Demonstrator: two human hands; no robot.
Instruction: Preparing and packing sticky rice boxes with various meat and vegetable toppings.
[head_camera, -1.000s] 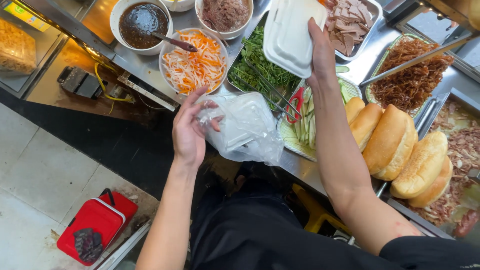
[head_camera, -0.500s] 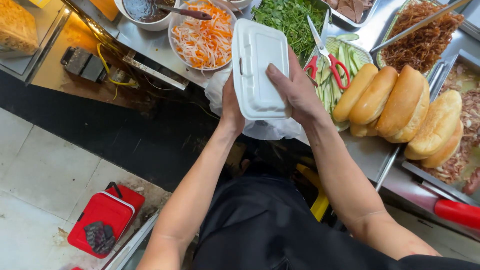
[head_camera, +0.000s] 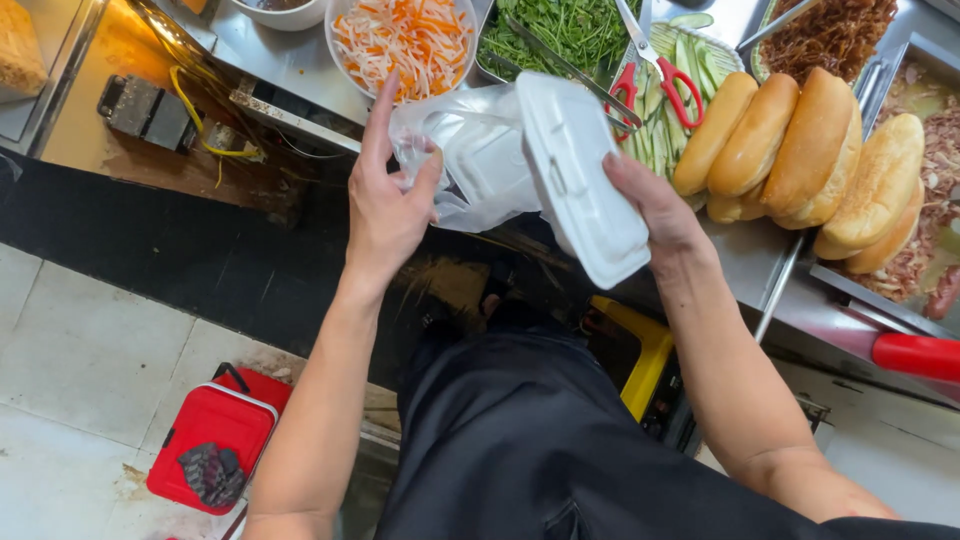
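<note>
My right hand (head_camera: 655, 205) grips a closed white foam takeaway box (head_camera: 580, 170), tilted on edge just in front of the steel counter. My left hand (head_camera: 390, 200) pinches the mouth of a clear plastic bag (head_camera: 475, 160) that hangs right beside the box. The box's left edge touches the bag's opening. Both forearms reach up from the bottom of the view over my black apron.
On the counter (head_camera: 270, 55) sit a bowl of shredded carrot and radish (head_camera: 400, 30), green herbs (head_camera: 560, 25), red-handled scissors (head_camera: 655, 70) on cucumber strips, several bread rolls (head_camera: 800, 150) and trays of meat. A red stool (head_camera: 215, 435) stands on the tiled floor at lower left.
The box was lifted off the counter and brought in front of me flat; now it is tipped on edge against the bag, which my left hand holds apart to the left.
</note>
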